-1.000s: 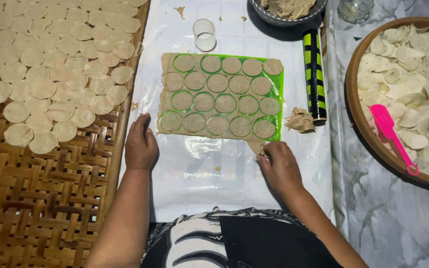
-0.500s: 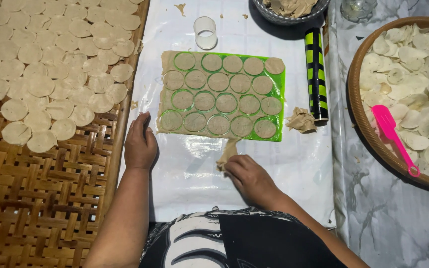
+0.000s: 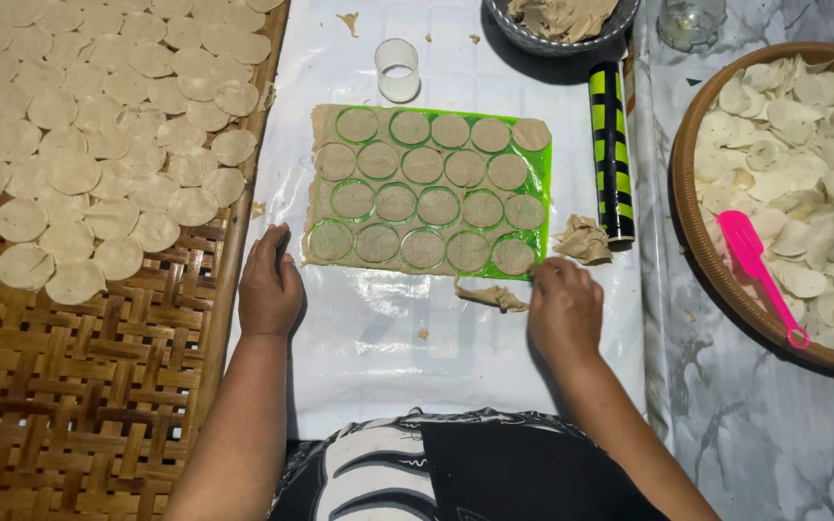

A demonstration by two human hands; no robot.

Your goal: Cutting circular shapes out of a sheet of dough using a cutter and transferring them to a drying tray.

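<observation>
Right hand [image 3: 564, 307]: has moved from 6 o'clock of the green mat [image 3: 540, 183] to its 4 o'clock corner, fingers pinching the dough strip [image 3: 492, 295].
Dough strip: now lies flat along the mat's lower edge (earlier it stood lifted).
Left hand [image 3: 268, 286]: unchanged, flat and released on the plastic sheet [image 3: 378, 328], at the mat's 8 o'clock corner.
Dough sheet [image 3: 424, 183]: cut into circles, still on the mat.

Both forearms are bare to the lower edge of the view, with no sleeves, watch or bracelet showing. The left hand [image 3: 268, 287] and right hand [image 3: 564, 311] wear no gloves, and no rings can be made out. Below them sits a black garment with bold white curved markings [image 3: 407, 473] across the lap.
</observation>
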